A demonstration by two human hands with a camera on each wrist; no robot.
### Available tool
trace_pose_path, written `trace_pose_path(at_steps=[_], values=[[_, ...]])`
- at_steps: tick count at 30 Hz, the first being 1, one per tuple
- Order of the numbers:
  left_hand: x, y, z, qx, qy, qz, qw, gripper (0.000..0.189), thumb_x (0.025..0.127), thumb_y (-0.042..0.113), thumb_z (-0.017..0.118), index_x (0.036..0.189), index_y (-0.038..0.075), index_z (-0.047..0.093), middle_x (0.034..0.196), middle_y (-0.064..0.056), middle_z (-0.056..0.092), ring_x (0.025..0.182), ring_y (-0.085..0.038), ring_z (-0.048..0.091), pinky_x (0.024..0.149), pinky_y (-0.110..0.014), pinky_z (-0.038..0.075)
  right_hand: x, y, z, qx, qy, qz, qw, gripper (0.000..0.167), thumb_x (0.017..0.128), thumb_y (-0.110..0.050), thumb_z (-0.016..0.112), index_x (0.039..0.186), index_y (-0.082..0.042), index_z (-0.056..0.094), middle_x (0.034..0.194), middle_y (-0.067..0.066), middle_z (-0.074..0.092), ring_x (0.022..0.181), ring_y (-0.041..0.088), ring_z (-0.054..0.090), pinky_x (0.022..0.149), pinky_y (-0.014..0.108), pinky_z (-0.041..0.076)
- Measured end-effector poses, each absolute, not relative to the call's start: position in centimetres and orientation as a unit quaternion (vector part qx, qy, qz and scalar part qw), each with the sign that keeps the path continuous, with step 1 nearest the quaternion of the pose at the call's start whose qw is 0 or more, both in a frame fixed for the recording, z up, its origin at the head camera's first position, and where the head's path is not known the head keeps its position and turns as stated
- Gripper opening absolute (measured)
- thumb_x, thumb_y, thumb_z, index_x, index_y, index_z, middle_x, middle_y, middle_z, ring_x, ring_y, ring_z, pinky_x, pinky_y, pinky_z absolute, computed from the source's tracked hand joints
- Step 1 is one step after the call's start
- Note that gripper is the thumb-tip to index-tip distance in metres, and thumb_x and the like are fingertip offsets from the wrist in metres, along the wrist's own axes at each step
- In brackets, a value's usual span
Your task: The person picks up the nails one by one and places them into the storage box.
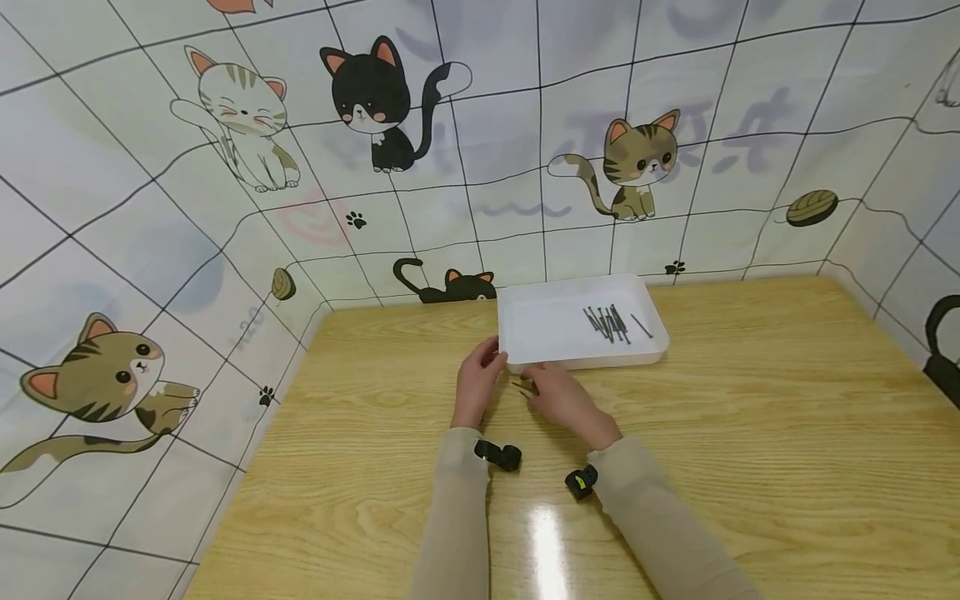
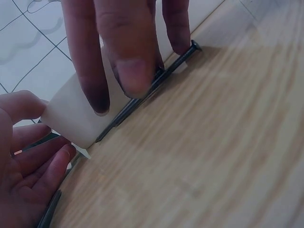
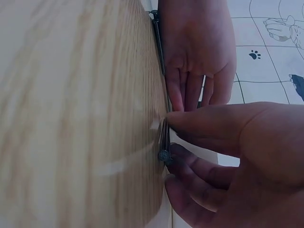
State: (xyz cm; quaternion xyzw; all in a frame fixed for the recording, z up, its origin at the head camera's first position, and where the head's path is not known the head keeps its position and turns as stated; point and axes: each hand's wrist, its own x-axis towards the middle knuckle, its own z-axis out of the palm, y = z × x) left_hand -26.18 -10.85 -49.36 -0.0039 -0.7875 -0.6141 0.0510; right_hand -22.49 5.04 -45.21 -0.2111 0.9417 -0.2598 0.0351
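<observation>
My right hand (image 1: pixel 562 398) is low over the table, just in front of a white tray (image 1: pixel 577 362). Its thumb and fingers pinch a couple of dark nails (image 3: pixel 164 149), whose flat heads show in the right wrist view. The nails (image 2: pixel 178 61) lie along the foot of the tray's front wall. At the tray's front left corner is my left hand (image 1: pixel 476 385), fingers extended and touching the corner. Another nail (image 2: pixel 49 209) lies on the table beside that hand. Inside the tray, toward its right side, several nails (image 1: pixel 611 325) lie in a loose group.
The wooden table (image 1: pixel 360 467) reaches to a back wall (image 1: pixel 495 200) covered with cat-print cloth, and the tray stands close to it. More of this cloth hangs on the left and right. A small black camera is strapped at each wrist.
</observation>
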Motion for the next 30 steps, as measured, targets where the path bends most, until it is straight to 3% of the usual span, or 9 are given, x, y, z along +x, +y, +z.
trace_pose_path(at_steps=[6, 16, 24, 30], values=[[-26.27, -10.86, -49.41, -0.002, -0.787, -0.615, 0.052, 0.041, 0.088, 0.028, 0.056, 0.127, 0.018, 0.052, 0.116, 0.001, 0.057, 0.100, -0.010, 0.052, 0.084, -0.034, 0.042, -22.16, 4.91, -45.03, -0.231, 0.942, -0.242, 0.016, 0.022, 0.079, -0.001, 0.061, 0.101, -0.005, 0.065, 0.103, 0.009, 0.060, 0.098, 0.027, 0.053, 0.082, 0.039, 0.043], [-26.32, -10.76, -49.48, 0.002, -0.788, -0.613, 0.053, 0.040, 0.088, 0.028, 0.057, 0.127, 0.019, 0.052, 0.115, 0.004, 0.057, 0.100, -0.010, 0.052, 0.085, -0.034, 0.042, -21.82, 4.80, -44.65, -0.212, 0.950, -0.223, 0.042, 0.023, 0.077, 0.001, 0.059, 0.097, -0.006, 0.067, 0.099, 0.007, 0.063, 0.093, 0.024, 0.057, 0.079, 0.037, 0.045], [-26.34, -10.64, -49.56, 0.005, -0.787, -0.615, 0.051, 0.040, 0.088, 0.030, 0.056, 0.127, 0.021, 0.052, 0.117, 0.005, 0.056, 0.102, -0.010, 0.051, 0.086, -0.034, 0.042, -21.58, 4.51, -44.43, -0.217, 0.944, -0.239, 0.077, 0.021, 0.076, -0.004, 0.061, 0.096, -0.008, 0.066, 0.092, 0.004, 0.063, 0.078, 0.018, 0.057, 0.068, 0.034, 0.045], [-26.16, -10.72, -49.52, 0.006, -0.788, -0.613, 0.049, 0.042, 0.088, 0.030, 0.056, 0.128, 0.018, 0.051, 0.118, 0.003, 0.056, 0.102, -0.011, 0.051, 0.086, -0.035, 0.042, -21.59, 4.49, -44.24, -0.213, 0.933, -0.269, 0.109, 0.028, 0.079, -0.005, 0.060, 0.107, -0.007, 0.062, 0.084, 0.001, 0.061, 0.063, 0.012, 0.051, 0.061, 0.031, 0.042]])
